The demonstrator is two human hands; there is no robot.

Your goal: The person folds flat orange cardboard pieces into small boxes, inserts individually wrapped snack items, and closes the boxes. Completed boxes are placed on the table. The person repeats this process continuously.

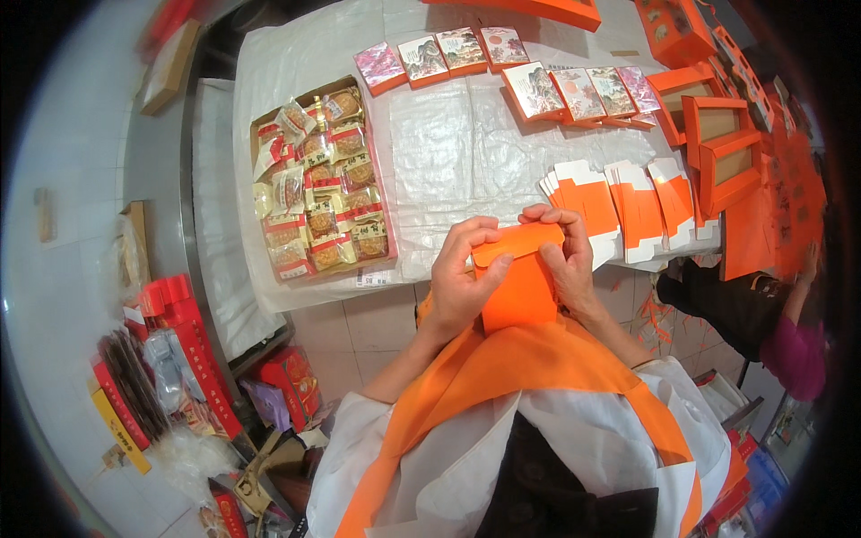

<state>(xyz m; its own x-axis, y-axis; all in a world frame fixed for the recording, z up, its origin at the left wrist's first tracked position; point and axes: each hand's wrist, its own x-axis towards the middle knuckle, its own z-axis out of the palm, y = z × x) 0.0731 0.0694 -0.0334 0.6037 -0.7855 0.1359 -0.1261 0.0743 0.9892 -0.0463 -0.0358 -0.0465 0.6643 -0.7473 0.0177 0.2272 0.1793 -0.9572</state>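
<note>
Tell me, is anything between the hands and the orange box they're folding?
No. Both the left hand and the right hand already grip the orange box directly; nothing visible sits between them.

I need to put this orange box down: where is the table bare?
Bare white cover lies between the tray of wrapped pastries and the flat orange blanks, below the lidded boxes. The right side, with open orange boxes, is crowded.

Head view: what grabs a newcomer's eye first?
Both hands, left hand and right hand, grip an orange card box blank at centre, just off the table edge. On the white-covered table, a carton of wrapped pastries sits at left, and fanned orange-and-white blanks lie right.
</note>
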